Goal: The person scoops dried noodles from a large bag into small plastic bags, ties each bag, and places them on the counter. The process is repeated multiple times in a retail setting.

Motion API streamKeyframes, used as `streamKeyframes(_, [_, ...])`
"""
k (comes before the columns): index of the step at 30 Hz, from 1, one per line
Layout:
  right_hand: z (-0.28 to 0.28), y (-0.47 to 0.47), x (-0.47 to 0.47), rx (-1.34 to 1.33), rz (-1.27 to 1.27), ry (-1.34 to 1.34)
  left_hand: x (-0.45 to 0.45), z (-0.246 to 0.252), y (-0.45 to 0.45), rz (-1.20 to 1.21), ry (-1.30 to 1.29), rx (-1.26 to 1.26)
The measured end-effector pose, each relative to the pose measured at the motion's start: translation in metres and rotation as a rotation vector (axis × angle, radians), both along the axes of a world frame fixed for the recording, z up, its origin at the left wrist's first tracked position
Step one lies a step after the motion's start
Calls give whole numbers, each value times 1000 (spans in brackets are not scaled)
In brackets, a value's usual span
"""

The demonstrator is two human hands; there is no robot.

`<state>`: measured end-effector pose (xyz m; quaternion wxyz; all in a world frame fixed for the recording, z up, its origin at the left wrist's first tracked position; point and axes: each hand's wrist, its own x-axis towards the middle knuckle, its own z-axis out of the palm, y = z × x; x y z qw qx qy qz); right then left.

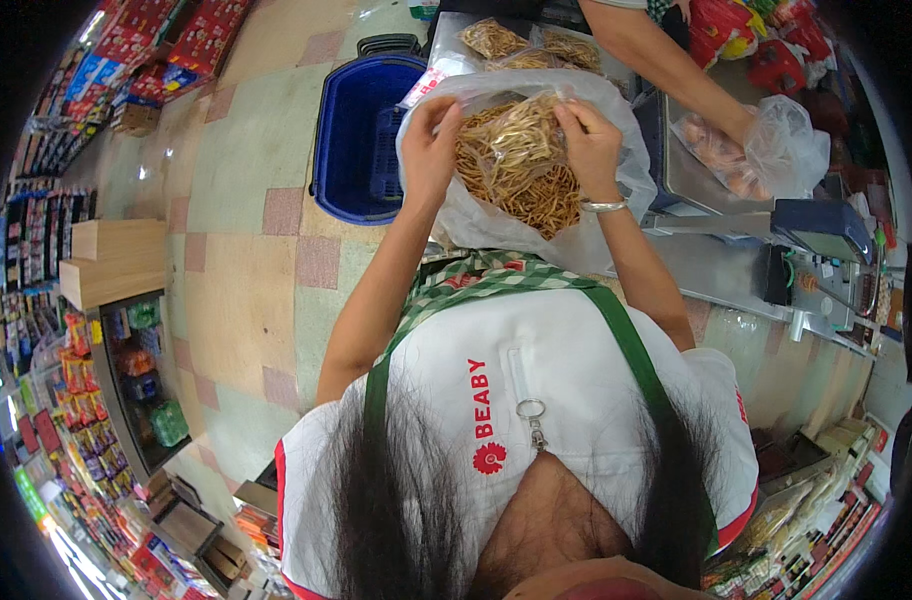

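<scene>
A large white translucent plastic bag lies open before me, holding many thin, yellow-brown dried strips. Over its mouth is a small clear plastic bag of similar, paler strips. My right hand, with a bracelet on the wrist, pinches this small bag at its upper right corner. My left hand is at the left side of the large bag's mouth, thumb apart from the fingers; whether it grips the plastic is unclear. Several filled clear bags rest on a metal surface just beyond.
A blue plastic basket stands to the left. At the right, another person's arm reaches to a clear bag of reddish-brown items on a metal scale platform. A scale display projects nearby. Stocked shelves and a wooden box are farther left.
</scene>
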<state>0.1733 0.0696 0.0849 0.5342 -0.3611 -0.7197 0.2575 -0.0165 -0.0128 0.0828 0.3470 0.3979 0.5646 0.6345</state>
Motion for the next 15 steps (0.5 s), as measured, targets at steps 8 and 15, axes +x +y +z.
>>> streamKeyframes(8, [1, -33, 5, -108, -62, 51, 41, -1, -46, -334, -889, -213])
streamKeyframes(15, [18, -52, -2, 40, -51, -48, 41, 23, -42, -293, -526, -119])
